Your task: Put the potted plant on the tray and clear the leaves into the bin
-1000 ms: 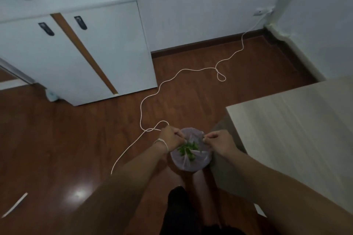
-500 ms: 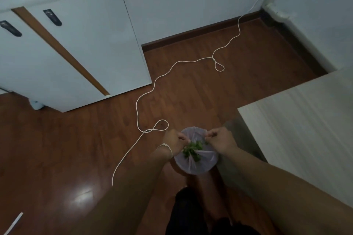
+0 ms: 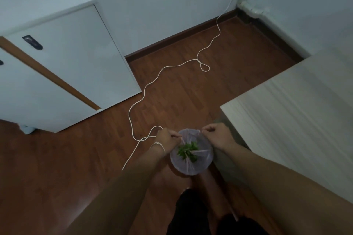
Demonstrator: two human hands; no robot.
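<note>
Low in the middle of the frame, a person is bending over a small bin (image 3: 191, 153) lined with a pale plastic bag (image 3: 200, 166), standing on the wooden floor (image 3: 80, 158) beside a light table (image 3: 298, 120) at the right. Green leaves (image 3: 188, 151) are lying inside the bag, near its centre. The left hand (image 3: 166, 138) is pinching the bag's edge at the bin's upper left rim; the right hand (image 3: 216, 135) is pinching it at the upper right. Both are closed on thin folds of plastic. The bin is standing upright, its mouth facing up, its long axis vertical. To do this step well, the person is likely needing to pull both edges evenly so the leaves are not spilling. A white cord (image 3: 145, 91) is trailing across the floor just left of the left hand. No potted plant or tray is showing
</note>
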